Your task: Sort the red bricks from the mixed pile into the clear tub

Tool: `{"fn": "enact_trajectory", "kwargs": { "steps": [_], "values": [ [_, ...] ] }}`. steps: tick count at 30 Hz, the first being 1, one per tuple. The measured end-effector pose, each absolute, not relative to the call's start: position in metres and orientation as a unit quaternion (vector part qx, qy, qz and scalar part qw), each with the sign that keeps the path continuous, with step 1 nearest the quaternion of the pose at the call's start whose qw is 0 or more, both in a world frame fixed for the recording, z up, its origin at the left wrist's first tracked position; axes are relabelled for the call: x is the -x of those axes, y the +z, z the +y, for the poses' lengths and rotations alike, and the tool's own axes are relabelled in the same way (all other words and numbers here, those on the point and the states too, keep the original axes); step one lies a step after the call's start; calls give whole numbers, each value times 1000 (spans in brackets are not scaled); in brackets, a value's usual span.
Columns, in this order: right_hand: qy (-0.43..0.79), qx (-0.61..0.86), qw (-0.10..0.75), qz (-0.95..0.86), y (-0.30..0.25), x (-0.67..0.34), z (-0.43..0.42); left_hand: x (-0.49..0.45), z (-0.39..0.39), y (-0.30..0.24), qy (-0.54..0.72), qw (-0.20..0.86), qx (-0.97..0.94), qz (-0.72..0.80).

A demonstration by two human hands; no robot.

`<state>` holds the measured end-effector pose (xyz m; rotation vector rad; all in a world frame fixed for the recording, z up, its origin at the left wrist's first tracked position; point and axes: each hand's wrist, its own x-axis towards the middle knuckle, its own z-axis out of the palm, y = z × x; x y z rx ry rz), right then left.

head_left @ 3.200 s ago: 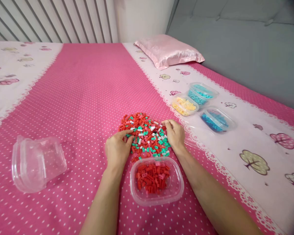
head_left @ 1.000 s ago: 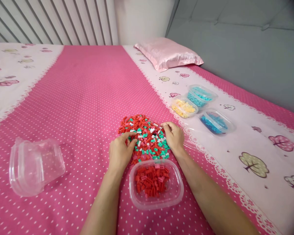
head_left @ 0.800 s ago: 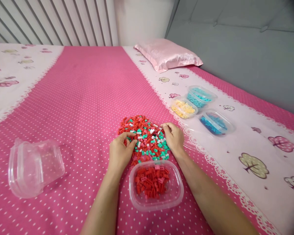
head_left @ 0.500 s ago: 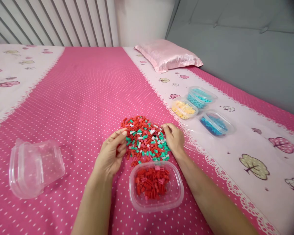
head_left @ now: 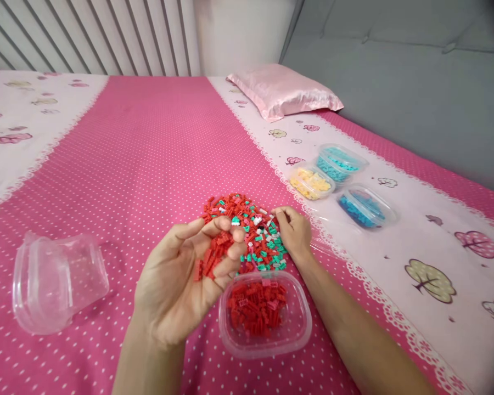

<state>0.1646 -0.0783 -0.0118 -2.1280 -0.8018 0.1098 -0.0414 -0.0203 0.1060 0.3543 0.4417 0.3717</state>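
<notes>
My left hand (head_left: 185, 274) is turned palm up with its fingers curled around several red toy bricks (head_left: 214, 253). It is raised in front of a pile of mixed bricks (head_left: 255, 225), mostly red, green and white, and hides part of it. At the pile's right edge rests my right hand (head_left: 294, 233), fingers bent and pinched; what they hold, if anything, is hidden. Nearest me, a clear plastic tub (head_left: 300, 340) contains red bricks and a few pink ones, just right of my left wrist.
Clear stacked tubs (head_left: 57, 285) lie on their side at the left. On the right stand tubs of yellow bricks (head_left: 310, 182), turquoise bricks (head_left: 337, 163) and blue bricks (head_left: 361, 208). A pink pillow (head_left: 284, 90) lies farther back on the polka-dot bedspread (head_left: 160, 142).
My left hand has turned from a pinch at the pile's left side to palm up, showing the red bricks in it, and moved slightly right. My right hand stays nearly in place.
</notes>
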Motion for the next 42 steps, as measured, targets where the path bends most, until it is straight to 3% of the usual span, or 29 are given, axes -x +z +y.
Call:
{"fn": "enact_trajectory", "kwargs": {
  "steps": [9,15,18,24,32,37,42],
  "values": [
    [37,839,427,-335,-12,-166,-78,28,-49,111,83,902,-394,153],
    [40,838,428,-336,-12,-166,-79,27,-63,104,1,712,-687,148],
    [58,824,440,-353,-9,-169,-79,38,-64,104,-4,646,-747,157],
    [103,805,422,-404,8,-186,-86,58,-41,103,68,743,-617,250],
    [88,829,329,-444,21,-200,-99,33,8,68,427,680,-403,439],
    [90,834,277,-469,18,-194,-94,25,18,53,406,763,-209,458],
    [28,845,200,-495,19,-180,-90,25,20,44,410,781,-152,446]
  ]
}}
